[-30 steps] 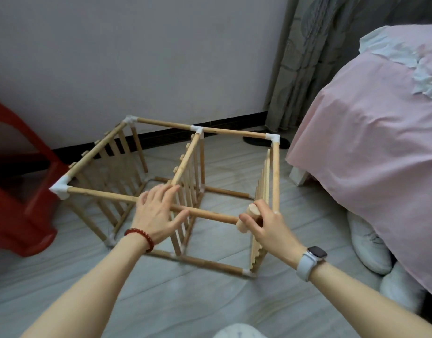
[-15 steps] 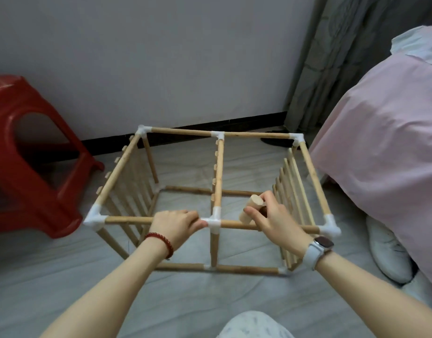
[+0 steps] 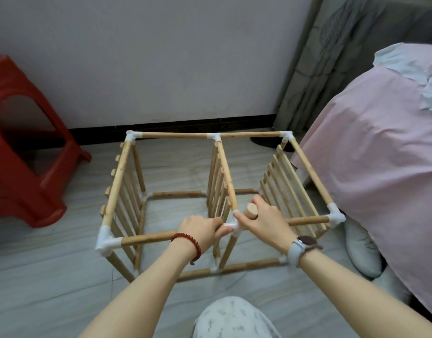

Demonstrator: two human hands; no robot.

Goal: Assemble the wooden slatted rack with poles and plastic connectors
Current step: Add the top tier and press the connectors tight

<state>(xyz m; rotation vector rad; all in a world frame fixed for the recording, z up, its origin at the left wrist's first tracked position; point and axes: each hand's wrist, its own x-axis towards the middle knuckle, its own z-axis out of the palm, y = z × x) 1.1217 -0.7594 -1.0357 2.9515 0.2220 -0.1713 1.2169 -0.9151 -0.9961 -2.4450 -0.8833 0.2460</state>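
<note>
Gripping the near top wooden pole (image 3: 146, 237) beside the white plastic T-connector (image 3: 235, 226), the left hand (image 3: 201, 230) steadies while the right hand (image 3: 263, 222) clutches a short wooden peg (image 3: 250, 210) — the pale slatted rack (image 3: 217, 196), now squared on the floor, looks nearly assembled.

Home bedroom. A bed (image 3: 380, 147) under a pink sheet fills the right side, grey curtain (image 3: 315, 57) hangs in the corner, white slippers (image 3: 361, 245) sit at the bed's foot. Red plastic stool (image 3: 22, 142) stands on grey wood-look floor (image 3: 51, 276) against a plain wall (image 3: 149, 57).
</note>
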